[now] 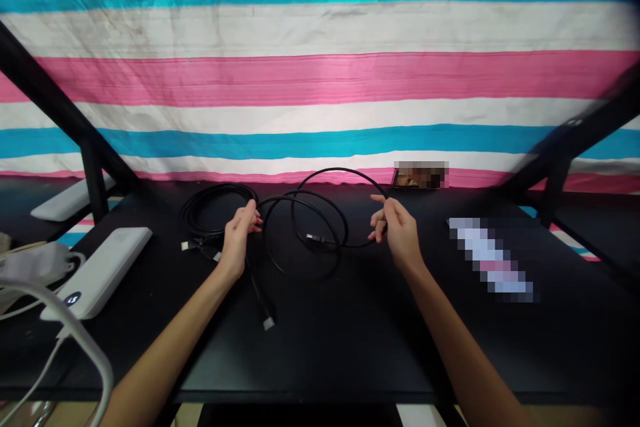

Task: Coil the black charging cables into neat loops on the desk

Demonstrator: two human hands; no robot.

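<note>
A thin black cable [338,169] runs in loose loops between my two hands over the black table. My left hand [238,238] pinches it on the left, and a short length hangs below the palm to a silver plug [269,323]. On the right, my right hand [400,230] grips the same cable between thumb and fingers, with some fingertips hidden behind it. The other plug [316,238] shows within the loops. Just behind my left hand lies a second black cable [213,191], wound in a round coil, a light-tipped plug [186,246] beside it.
A white power bank [107,267] lies on the left, near a white charger [37,264] and a thick white cord [95,347]. A pixelated object [490,260] is on the right, another [420,175] at the back edge. Black frame bars [60,97] slant at both sides before a striped sheet [320,80].
</note>
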